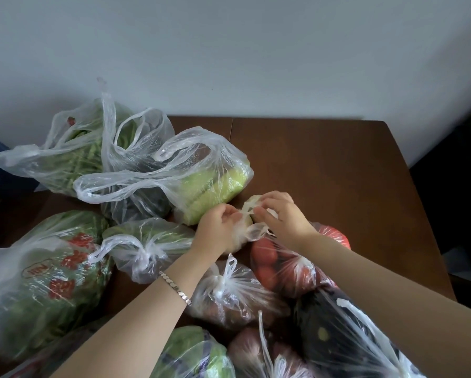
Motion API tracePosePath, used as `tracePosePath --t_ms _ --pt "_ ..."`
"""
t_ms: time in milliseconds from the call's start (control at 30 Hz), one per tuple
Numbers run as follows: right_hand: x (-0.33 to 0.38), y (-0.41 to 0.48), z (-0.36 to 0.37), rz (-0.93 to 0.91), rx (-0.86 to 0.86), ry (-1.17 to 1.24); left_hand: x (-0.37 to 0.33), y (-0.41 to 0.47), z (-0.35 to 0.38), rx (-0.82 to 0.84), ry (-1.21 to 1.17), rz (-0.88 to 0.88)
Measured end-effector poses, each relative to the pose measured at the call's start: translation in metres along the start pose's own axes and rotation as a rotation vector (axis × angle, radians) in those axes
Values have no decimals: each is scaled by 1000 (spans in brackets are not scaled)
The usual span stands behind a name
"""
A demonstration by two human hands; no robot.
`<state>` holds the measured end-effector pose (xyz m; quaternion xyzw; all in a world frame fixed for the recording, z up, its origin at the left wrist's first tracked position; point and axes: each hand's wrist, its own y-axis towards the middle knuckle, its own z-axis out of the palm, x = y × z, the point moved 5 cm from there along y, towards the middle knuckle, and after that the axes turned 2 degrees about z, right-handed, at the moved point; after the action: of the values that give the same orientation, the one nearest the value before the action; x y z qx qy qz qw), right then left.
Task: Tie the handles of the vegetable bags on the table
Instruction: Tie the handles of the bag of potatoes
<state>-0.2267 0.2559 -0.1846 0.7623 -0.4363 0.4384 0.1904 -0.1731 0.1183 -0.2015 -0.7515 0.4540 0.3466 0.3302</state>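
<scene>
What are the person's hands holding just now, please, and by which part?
The left hand and the right hand each pinch one of the handles of the small clear bag, and the handles are stretched between the two hands.

Right of and behind the clear plastic bag of pale green cabbage (215, 181), the dark brown wooden table (324, 165) lies bare to its edges. Left of that bag, a clear bag of green beans (73, 154) lifts loose handle loops. Nearer than it, the left hand (218, 227) and right hand (280, 214), pinching thin white bag handles (249, 211), and a clear bag of red tomatoes (278, 263) crowd the surface.
</scene>
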Motion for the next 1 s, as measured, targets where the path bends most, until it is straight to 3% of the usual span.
tracePosePath --t_ms 133,267,367,433,533,600,667,733,800,1000 --pt "-41 3 -8 171 -64 -121 28 6 -22 -159 401 58" --pt "-74 -1 -2 453 -139 -149 52 7 -19 -175 534 -100" --pt "-75 5 -4 581 -231 161 51 15 -9 -173 245 -194" --pt "-66 13 -6 567 -217 508 42 21 -5 -120 -179 -226" --pt "-43 26 1 439 -46 970 15 22 -1 4 -765 -230" --pt "-34 32 11 446 57 1090 0 26 1 56 -919 -171" --pt "-34 41 16 466 52 908 -7 32 -1 65 -687 -55" --pt "-37 54 14 404 44 477 -11 37 -1 105 -237 114" --pt "-37 62 20 277 108 121 -6 38 5 193 30 202" --pt "-53 61 30 299 93 -141 16 40 7 213 138 260"
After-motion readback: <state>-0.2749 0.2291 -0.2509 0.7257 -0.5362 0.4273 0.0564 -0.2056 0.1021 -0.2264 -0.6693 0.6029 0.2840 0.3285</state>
